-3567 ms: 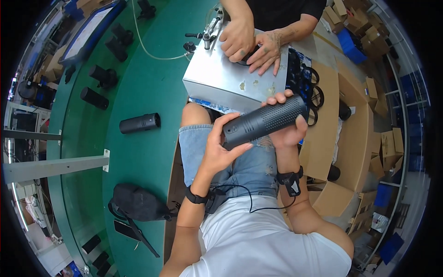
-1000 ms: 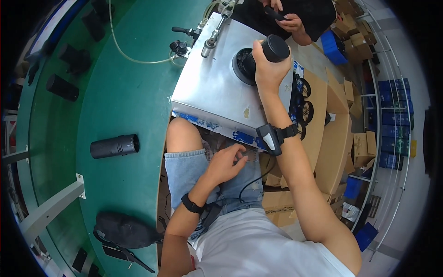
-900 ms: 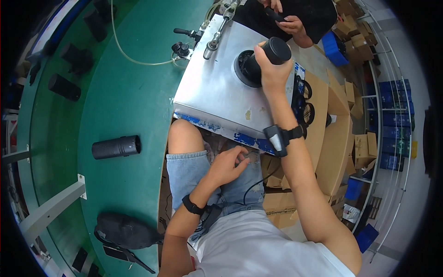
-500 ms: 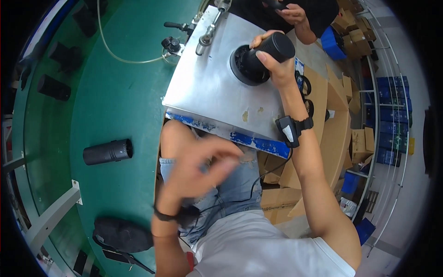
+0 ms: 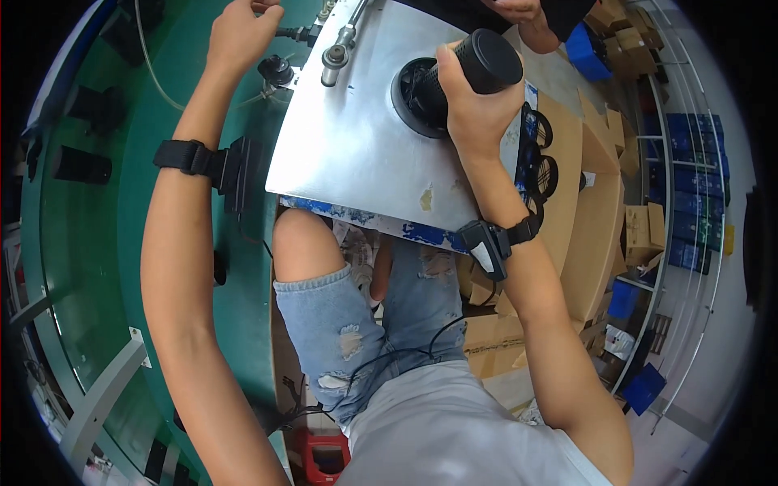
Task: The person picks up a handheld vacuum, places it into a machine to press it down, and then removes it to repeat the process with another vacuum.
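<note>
My right hand (image 5: 478, 105) is closed around a black cylindrical housing (image 5: 496, 61) with a ribbed end cap. The cylinder is tilted, and its far end reaches into a round black ring-shaped holder (image 5: 403, 113) on the metal plate (image 5: 348, 154). My palm and the cylinder hide part of where the two meet. At the top left, my left hand (image 5: 243, 36) is stretched out beside a black-handled valve (image 5: 296, 34). Its fingers are loosely bent with a gap to the thumb, nothing visible between them, and the picture's upper edge cuts them off.
A ratchet-like steel tool (image 5: 336, 57) rests on the plate, near a black knob (image 5: 275, 71) with a clear hose. Black rings (image 5: 545, 174) line the right side by an open cardboard box (image 5: 596, 219). Another person's hand (image 5: 527, 16) is at the top. A red stool (image 5: 326, 454) stands below.
My left hand has swung from over my lap up to the far left, past the plate's corner. My right hand keeps its hold on the cylinder. The whole view has shifted slightly.
</note>
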A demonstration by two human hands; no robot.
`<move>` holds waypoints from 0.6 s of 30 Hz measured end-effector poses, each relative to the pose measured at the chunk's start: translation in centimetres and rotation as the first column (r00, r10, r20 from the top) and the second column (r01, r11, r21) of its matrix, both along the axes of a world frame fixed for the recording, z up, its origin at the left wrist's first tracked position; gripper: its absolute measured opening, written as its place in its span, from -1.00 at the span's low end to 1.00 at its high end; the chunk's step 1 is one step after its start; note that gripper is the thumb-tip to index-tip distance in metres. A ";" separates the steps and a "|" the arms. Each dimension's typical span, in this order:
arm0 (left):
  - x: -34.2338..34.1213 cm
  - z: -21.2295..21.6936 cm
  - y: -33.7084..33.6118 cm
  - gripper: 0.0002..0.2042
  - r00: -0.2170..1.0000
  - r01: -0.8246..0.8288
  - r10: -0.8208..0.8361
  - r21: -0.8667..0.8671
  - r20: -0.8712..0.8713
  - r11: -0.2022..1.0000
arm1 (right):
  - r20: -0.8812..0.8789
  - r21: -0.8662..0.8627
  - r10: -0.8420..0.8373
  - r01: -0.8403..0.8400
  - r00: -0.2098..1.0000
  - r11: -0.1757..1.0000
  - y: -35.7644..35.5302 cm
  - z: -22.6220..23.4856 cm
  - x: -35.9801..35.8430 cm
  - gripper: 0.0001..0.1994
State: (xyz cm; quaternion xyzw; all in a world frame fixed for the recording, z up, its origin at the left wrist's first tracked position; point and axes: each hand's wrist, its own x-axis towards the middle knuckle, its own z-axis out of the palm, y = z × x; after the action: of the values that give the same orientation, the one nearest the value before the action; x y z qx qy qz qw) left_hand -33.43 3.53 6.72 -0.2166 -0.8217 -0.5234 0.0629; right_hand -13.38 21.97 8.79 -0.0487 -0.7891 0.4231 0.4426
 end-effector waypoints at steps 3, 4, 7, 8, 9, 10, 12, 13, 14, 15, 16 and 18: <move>-0.2 -0.1 -0.1 -0.79 1.000 -0.018 0.018 0.003 -0.005 1.000 | -0.058 -0.008 -0.056 0.056 0.997 0.998 -0.7 0.0 -0.4 -0.69; -0.2 -0.3 -0.2 -0.80 0.999 -0.026 0.026 0.003 -0.026 1.000 | -0.058 -0.052 -0.106 0.103 0.993 0.993 -1.2 0.1 -0.3 -0.68; -0.9 -0.1 -0.3 -0.79 0.999 -0.036 0.036 0.001 -0.017 0.999 | -0.043 -0.097 -0.053 0.048 0.998 0.994 -1.0 0.1 0.1 -0.65; -0.7 -0.2 -0.3 -0.79 0.999 -0.033 0.033 0.005 -0.025 0.999 | -0.031 -0.097 0.049 -0.052 0.998 0.994 -0.4 0.2 0.0 -0.64; -0.3 -0.6 -0.5 -0.79 0.999 -0.018 0.018 0.006 -0.029 1.000 | -0.039 -0.094 0.046 -0.050 0.998 0.994 0.8 0.7 0.1 -0.64; 0.0 -0.6 -0.5 -0.79 0.999 -0.013 0.014 0.010 -0.031 1.000 | 0.041 -0.131 0.274 -0.267 0.961 0.955 2.6 1.4 0.3 -0.63; -0.1 -0.5 -1.1 -0.79 1.000 0.023 -0.023 0.039 -0.012 0.999 | 0.084 -0.152 0.495 -0.480 0.865 0.864 2.7 3.6 0.4 -0.56; 0.0 0.0 -0.9 -0.79 0.999 0.044 -0.043 0.045 -0.024 0.998 | 0.121 -0.193 0.523 -0.497 0.844 0.846 3.5 3.6 0.1 -0.54; -0.2 -0.1 -1.6 -0.80 0.998 0.052 -0.051 0.040 -0.040 0.998 | 0.145 -0.242 0.562 -0.521 0.815 0.818 2.7 4.0 -0.9 -0.53; -0.3 -0.6 -2.1 -0.80 0.997 0.071 -0.069 0.071 -0.028 0.995 | 0.043 -0.280 0.529 -0.498 0.848 0.821 1.4 4.1 -0.6 -0.69; -0.2 -0.2 -1.5 -0.80 0.997 0.078 -0.076 0.075 -0.029 0.994 | 0.045 -0.276 0.523 -0.492 0.851 0.825 1.8 3.3 -1.4 -0.69; 0.6 0.7 -0.3 -0.82 0.999 0.041 -0.040 0.078 -0.007 0.996 | -0.444 -0.020 0.694 -0.781 0.567 0.625 3.2 1.1 -3.0 -0.65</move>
State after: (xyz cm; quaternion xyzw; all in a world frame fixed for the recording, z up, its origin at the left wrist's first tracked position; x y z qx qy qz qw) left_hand -32.87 3.25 7.43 -0.2320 -0.7959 -0.5556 0.0629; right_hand -16.34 25.12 9.86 0.3260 -0.5790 0.6521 0.3651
